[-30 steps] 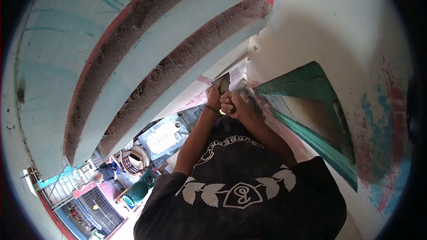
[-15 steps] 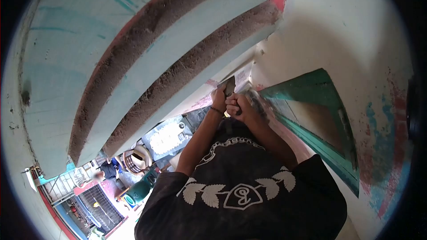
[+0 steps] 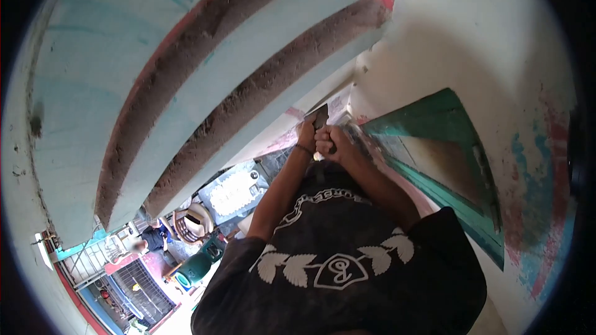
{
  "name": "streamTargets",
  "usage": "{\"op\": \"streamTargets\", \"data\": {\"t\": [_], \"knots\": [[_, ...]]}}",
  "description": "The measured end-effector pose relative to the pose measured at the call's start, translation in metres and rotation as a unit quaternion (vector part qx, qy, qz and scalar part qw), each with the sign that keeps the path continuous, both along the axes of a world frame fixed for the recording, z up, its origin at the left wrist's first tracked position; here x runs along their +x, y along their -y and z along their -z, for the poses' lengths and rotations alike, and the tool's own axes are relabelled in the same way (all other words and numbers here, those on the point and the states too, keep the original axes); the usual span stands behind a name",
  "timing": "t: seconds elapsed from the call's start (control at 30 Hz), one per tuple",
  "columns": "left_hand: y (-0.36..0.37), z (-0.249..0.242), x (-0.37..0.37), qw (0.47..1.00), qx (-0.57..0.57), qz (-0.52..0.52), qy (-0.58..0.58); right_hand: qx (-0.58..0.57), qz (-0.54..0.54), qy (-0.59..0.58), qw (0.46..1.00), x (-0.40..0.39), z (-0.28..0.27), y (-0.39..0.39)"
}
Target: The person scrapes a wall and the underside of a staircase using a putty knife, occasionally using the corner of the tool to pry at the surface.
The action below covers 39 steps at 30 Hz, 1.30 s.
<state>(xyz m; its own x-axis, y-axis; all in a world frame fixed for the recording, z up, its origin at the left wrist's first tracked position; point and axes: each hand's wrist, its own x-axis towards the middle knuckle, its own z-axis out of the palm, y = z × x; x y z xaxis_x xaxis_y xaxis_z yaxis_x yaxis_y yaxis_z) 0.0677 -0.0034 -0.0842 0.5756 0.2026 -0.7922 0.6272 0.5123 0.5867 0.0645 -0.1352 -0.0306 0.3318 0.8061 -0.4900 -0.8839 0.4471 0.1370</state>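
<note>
Dark grey blade up top: looks like a small trowel (image 3: 321,115), held out in front of the chest near the corner, just under the pale blue overhang (image 3: 267,110). The right hand (image 3: 330,141) is curled into a fist around what I take to be its handle. The left hand (image 3: 305,133) is right up against the blade; its fingers are too small and shadowed for me to tell if they're pinching it or just steadying it.

As for how far along things are, I'd call it patchy. The cream wall (image 3: 459,37) looks smooth near the corner, but further right it has red and blue patches (image 3: 528,174). The brown bands (image 3: 273,80) on the overhang look rough, and there's pink mottling beside the hands. Can't say how much of that is finished.

The green frame (image 3: 428,111) slants away to the right of the hands. Down low on the left there's a table (image 3: 215,209) with a white cover, a chair (image 3: 184,228), a green barrel (image 3: 197,265) and another person (image 3: 154,237).
</note>
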Motion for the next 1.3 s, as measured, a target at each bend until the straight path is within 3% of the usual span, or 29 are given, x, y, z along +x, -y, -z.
{"op": "streamTargets", "data": {"t": [0.07,0.27,0.37,0.5,0.6,0.63,0.77,0.93,1.07,1.1,1.2,1.3], "knots": [[0.017,-0.066,-0.007,0.998,-0.01,-0.03,0.063,-0.005,0.006,0.023,1.0,-0.009,-0.033,0.006],[0.012,-0.033,-0.006,0.999,0.018,-0.008,0.046,0.038,-0.004,0.028,0.999,-0.009,-0.001,0.009],[0.019,-0.059,-0.007,0.998,0.026,-0.027,0.056,0.022,0.011,0.013,1.0,-0.008,-0.031,0.01],[0.019,-0.062,-0.005,0.997,0.07,0.005,-0.037,0.003,0.005,0.016,1.0,-0.013,-0.006,0.009],[0.024,-0.064,-0.005,0.993,-0.025,-0.074,0.087,0.018,0.005,0.033,0.999,-0.002,-0.02,0.011],[0.024,-0.062,-0.006,0.994,0.0,-0.048,0.097,0.035,0.009,0.037,0.999,-0.008,-0.028,0.016],[0.024,-0.057,-0.01,0.997,0.045,-0.028,0.06,-0.02,0.011,0.022,1.0,-0.012,-0.013,0.012],[0.026,-0.08,-0.008,0.996,0.03,-0.034,0.076,0.028,0.009,0.033,0.999,-0.014,-0.039,0.019],[0.018,-0.046,-0.005,0.991,0.115,-0.018,-0.064,0.0,-0.006,0.023,1.0,-0.02,-0.012,0.01],[0.022,-0.073,-0.006,0.992,0.116,-0.003,-0.053,0.004,-0.01,0.019,1.0,-0.016,-0.01,0.009],[0.019,-0.05,-0.005,0.996,0.06,-0.048,0.038,-0.016,-0.008,0.01,1.0,-0.008,-0.004,0.0],[0.013,-0.035,0.002,0.99,0.13,0.013,-0.046,-0.027,-0.001,0.011,1.0,-0.016,0.009,-0.004]]}}
